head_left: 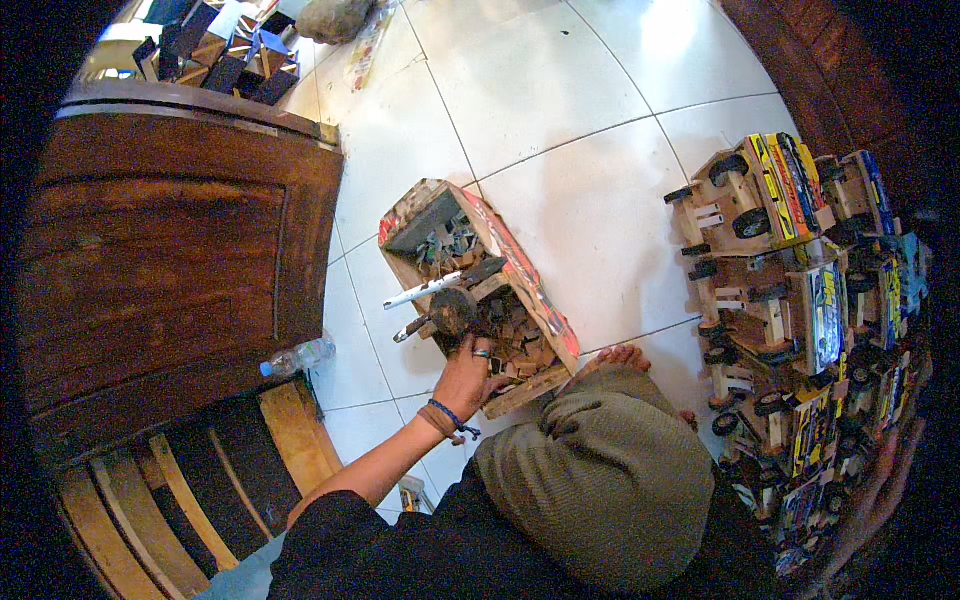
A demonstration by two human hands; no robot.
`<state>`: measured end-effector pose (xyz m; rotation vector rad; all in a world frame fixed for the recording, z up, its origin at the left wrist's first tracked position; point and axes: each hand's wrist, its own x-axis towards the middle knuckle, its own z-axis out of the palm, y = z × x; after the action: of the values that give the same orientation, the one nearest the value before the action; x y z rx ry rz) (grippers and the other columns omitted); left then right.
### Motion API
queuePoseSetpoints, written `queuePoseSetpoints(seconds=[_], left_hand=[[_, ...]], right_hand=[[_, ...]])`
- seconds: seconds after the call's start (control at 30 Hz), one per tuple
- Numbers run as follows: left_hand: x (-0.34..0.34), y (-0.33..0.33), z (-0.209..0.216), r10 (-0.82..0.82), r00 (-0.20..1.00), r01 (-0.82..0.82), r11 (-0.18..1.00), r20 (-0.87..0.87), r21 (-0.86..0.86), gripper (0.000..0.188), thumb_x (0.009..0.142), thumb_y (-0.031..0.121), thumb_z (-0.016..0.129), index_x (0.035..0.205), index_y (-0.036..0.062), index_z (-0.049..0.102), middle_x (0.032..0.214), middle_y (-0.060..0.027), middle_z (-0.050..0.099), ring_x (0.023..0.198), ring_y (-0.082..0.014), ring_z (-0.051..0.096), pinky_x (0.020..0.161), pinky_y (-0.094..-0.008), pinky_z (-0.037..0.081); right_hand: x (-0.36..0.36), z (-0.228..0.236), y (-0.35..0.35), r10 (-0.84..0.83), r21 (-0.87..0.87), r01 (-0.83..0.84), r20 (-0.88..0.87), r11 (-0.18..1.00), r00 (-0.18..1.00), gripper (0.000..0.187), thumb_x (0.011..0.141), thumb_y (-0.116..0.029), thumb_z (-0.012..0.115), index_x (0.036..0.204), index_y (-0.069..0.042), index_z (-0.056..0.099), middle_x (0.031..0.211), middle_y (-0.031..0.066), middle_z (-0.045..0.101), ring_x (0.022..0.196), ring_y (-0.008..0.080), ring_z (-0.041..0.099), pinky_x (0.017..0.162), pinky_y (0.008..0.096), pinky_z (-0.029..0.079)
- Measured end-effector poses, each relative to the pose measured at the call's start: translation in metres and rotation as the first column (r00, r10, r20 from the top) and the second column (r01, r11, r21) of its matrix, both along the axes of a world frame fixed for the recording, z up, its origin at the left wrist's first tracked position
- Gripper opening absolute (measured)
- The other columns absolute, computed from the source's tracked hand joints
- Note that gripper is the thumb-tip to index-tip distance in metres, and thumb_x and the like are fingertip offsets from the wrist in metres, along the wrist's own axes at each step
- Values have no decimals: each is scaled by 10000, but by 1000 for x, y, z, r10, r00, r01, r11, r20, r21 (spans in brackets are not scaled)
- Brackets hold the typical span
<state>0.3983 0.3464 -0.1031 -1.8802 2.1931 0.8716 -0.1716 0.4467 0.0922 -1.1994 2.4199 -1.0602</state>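
Note:
My left hand (464, 378), with a ring and a dark bracelet, reaches into the near part of a wooden box (530, 292). Its fingertips are partly hidden among small brown wood pieces (522, 342), beside a dark round object (453, 311). Across the box lies a tool with a long white handle (424, 290) and a dark end. Grey and brown scraps (446, 246) fill the box's far compartment. At the dim right edge, my right hand (880, 500) has its fingers stretched out, next to several wooden toy trucks (790, 310); nothing shows in it.
A brown panelled wooden door (160, 230) stands at left, with a clear plastic bottle (300, 356) beside it. Wooden slats (180, 490) lie nearer. Dark wooden pieces (225, 50) are heaped at the far left. My knee (600, 470) and toes are close to the box on the white tiles.

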Motion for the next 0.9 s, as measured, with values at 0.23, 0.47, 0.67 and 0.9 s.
queuePoseSetpoints(seconds=[0.23, 0.47, 0.67, 0.9], left_hand=[[5, -6, 7, -105, 994, 105, 993, 10, 52, 470, 841, 249, 758, 1187, -4, 567, 1132, -254, 598, 1014, -452, 632, 875, -504, 536], [3, -4, 19, -66, 995, 66, 998, -77, -11, 313, 903, 268, 705, 1143, 70, 671, 1113, -185, 649, 977, -410, 662, 846, -470, 562], [-17, 5, 57, 55, 951, -107, 982, -303, -157, 292, 891, 105, 712, 1180, 87, 677, 1090, -148, 677, 944, -354, 702, 807, -402, 591], [-62, -37, 110, 48, 812, -134, 985, -582, -107, 269, 887, 24, 723, 1152, 39, 680, 1156, -131, 684, 1040, -199, 700, 825, -332, 598]], right_hand=[[1, -1, 3, -29, -22, 30, 65, 999, 997, 538, 1093, -243, 450, 1571, -38, 313, 1607, 180, 333, 1405, 273, 441, 1152, 389, 379], [-5, -17, 5, 14, -53, -14, -15, 998, 1000, 535, 1094, -237, 444, 1577, -50, 306, 1606, 169, 339, 1407, 272, 444, 1167, 390, 360], [-1, -16, -3, 27, -12, -26, 76, 1000, 997, 532, 1094, -242, 441, 1578, -63, 312, 1622, 148, 319, 1434, 262, 407, 1172, 391, 344], [34, 9, -35, 285, 111, -265, -240, 958, 928, 518, 1079, -201, 423, 1565, -42, 338, 1631, 143, 313, 1494, 259, 306, 1199, 387, 267]])
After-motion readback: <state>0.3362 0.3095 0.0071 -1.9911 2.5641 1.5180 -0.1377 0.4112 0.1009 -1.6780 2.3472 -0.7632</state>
